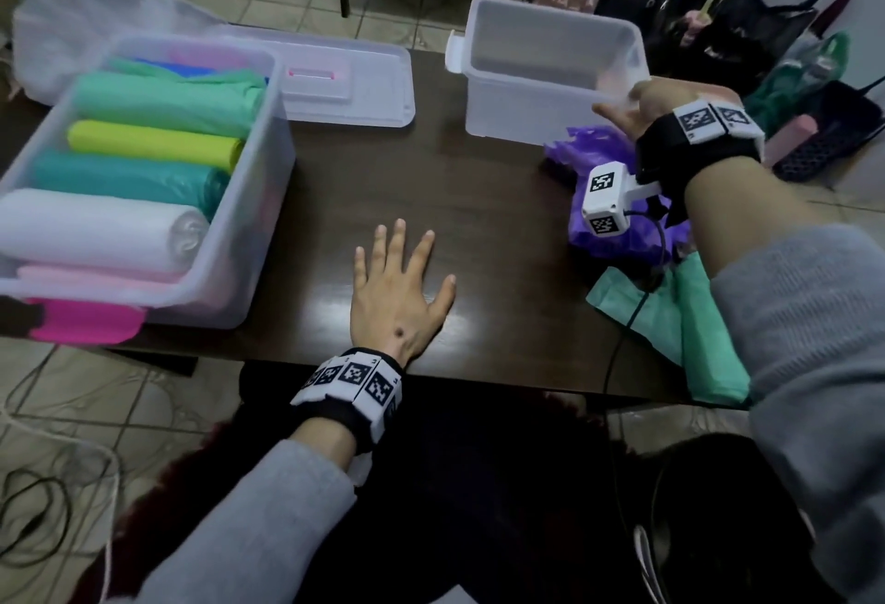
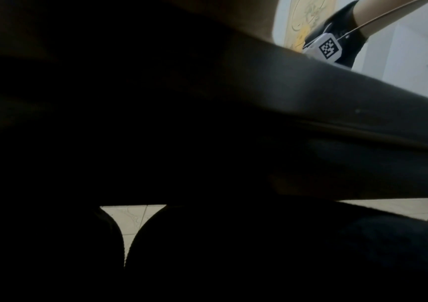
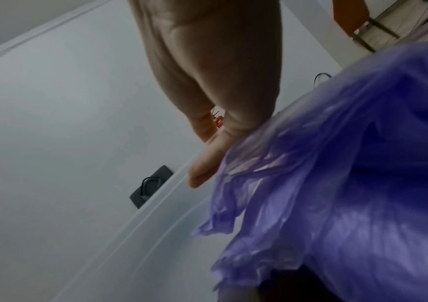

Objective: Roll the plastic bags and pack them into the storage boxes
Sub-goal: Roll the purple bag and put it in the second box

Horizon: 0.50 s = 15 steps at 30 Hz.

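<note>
Left wrist view: almost all black, my wrist down on the surface (image 1: 479, 230); only the surface's edge, slivers of floor tile and my right wrist's tagged band show. Right wrist view blurred: palm, one fingertip, purple film, pale wall of a box.

My left hand (image 1: 397, 297) lies flat on the surface, near middle, fingers straight and spread, pointing far. Grip apart, holding nothing.

My right hand (image 1: 641, 112) is raised at the near right corner of the empty storage box (image 1: 550, 72), far right. Fingers extended, loosely apart, nothing clamped. Whether they touch the box rim, I cannot tell; in the wrist view one fingertip (image 3: 200, 173) lies just beside the rim line.

Purple bag (image 1: 603, 182): crumpled, unrolled, on the surface right, below my right wrist, partly hidden by the wrist camera. No clear long axis. Green bag (image 1: 685, 321): flat, near right, running over the near edge; its right part is covered by my sleeve.

Full storage box (image 1: 143, 172), left, cut off by the frame. Four rolls show plainly on top, long axes left-right, stacked near to far: white roll (image 1: 96, 227), teal roll (image 1: 129, 177), yellow roll (image 1: 153, 141), light green roll (image 1: 167, 105). Blue and pink beyond and beneath, shapes unclear. A bright pink bag (image 1: 86, 321) sticks out at the box's near side.

Boxes: two. One lid (image 1: 345, 86) lies flat between them, far.
</note>
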Motion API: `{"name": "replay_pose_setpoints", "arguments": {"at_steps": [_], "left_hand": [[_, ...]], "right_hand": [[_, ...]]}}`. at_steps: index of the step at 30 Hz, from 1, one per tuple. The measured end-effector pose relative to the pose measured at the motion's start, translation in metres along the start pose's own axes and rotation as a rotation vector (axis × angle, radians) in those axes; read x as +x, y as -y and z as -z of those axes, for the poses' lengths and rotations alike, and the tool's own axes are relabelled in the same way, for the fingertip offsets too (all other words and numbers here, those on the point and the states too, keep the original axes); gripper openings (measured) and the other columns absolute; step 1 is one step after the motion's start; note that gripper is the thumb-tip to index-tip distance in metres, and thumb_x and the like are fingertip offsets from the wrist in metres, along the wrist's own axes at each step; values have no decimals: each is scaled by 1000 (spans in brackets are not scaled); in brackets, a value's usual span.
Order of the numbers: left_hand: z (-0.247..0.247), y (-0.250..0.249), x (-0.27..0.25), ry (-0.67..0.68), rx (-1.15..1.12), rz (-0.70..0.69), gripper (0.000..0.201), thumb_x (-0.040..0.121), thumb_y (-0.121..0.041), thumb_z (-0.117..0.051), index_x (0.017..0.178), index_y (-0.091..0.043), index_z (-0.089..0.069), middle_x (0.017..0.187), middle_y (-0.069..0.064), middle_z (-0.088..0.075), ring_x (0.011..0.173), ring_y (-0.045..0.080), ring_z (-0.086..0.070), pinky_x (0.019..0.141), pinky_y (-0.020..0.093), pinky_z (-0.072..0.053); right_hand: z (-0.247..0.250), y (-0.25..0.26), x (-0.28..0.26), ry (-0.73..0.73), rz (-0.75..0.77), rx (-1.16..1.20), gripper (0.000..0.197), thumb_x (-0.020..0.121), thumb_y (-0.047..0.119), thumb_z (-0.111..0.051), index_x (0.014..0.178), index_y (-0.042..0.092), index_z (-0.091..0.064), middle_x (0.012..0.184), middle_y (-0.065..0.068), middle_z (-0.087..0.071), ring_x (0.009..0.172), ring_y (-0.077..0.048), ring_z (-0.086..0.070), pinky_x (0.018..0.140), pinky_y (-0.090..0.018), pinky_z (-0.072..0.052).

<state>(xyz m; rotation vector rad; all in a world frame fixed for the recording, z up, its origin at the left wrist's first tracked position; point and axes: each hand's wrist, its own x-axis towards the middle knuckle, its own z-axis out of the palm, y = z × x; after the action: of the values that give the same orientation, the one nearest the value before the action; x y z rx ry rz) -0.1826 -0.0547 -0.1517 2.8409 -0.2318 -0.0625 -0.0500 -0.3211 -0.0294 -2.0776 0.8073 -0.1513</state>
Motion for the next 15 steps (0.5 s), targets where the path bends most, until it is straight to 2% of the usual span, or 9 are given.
{"name": "replay_pose_setpoints", "arguments": {"at_steps": [1, 2, 4, 5, 6, 8, 9, 11, 15], "left_hand": [[0, 0, 0, 3, -6, 4, 63, 93, -58, -24, 150, -33, -13, 159, 2, -1, 146, 19, 6, 118, 41, 5], [1, 0, 0, 5, -10, 8, 63, 93, -58, -25, 150, -33, -13, 159, 2, -1, 146, 19, 7, 118, 40, 5], [1, 0, 0, 9, -11, 8, 63, 93, -58, -25, 150, -33, -13, 159, 1, 0, 146, 19, 7, 118, 40, 6], [1, 0, 0, 10, -9, 8, 63, 93, -58, -24, 150, -33, -12, 159, 1, 0, 146, 19, 7, 118, 40, 6], [1, 0, 0, 9, -6, 10, 64, 93, -59, -24, 150, -32, -12, 159, 1, 0, 146, 19, 7, 118, 40, 6], [1, 0, 0, 6, -14, 22, 70, 92, -59, -25, 151, -25, -8, 159, 1, -1, 146, 17, 7, 118, 39, 5], [1, 0, -1, 5, -23, 31, 73, 92, -59, -25, 151, -20, -5, 159, 0, -1, 146, 17, 7, 119, 39, 5], [1, 0, -1, 0, -32, 39, 78, 92, -58, -26, 151, -13, -2, 159, 1, 0, 146, 16, 8, 119, 37, 6], [4, -1, -3, 2, -53, 66, 80, 93, -56, -27, 150, -6, 0, 158, 9, 7, 146, 19, 12, 118, 34, 6]], "right_hand": [[-1, 0, -2, 9, 7, -7, 61, 93, 48, -48, 111, -9, -56, 111, -31, -60, 102, -44, -56, 89, -41, -45], [-1, 3, -5, 53, -17, 132, 58, 94, 43, -49, 115, -11, -53, 115, -31, -58, 104, -43, -56, 88, -41, -48], [1, 4, -8, 143, -93, 586, 46, 97, 15, -47, 135, -9, -37, 135, -24, -46, 111, -37, -55, 83, -36, -55], [1, 3, -12, 135, -93, 691, 45, 96, 3, -43, 138, -7, -30, 139, -23, -40, 110, -33, -56, 79, -32, -57], [1, 2, -14, 106, -102, 760, 42, 95, -3, -40, 135, -7, -32, 138, -24, -40, 105, -30, -57, 76, -30, -58], [1, 8, -20, 60, -117, 798, 26, 90, -8, -40, 116, -5, -43, 129, -24, -42, 94, -33, -65, 68, -32, -59], [0, 11, -22, 46, -113, 804, 29, 87, -9, -41, 116, -5, -43, 131, -24, -41, 83, -35, -69, 61, -31, -59], [-3, 13, -29, 54, -127, 797, 43, 84, -9, -41, 127, -4, -39, 134, -25, -41, 66, -32, -70, 53, -26, -56], [-18, 10, -56, 182, -152, 730, 29, 88, -7, -41, 117, -6, -43, 128, -26, -47, 53, -27, -68, 48, -21, -53]]}}
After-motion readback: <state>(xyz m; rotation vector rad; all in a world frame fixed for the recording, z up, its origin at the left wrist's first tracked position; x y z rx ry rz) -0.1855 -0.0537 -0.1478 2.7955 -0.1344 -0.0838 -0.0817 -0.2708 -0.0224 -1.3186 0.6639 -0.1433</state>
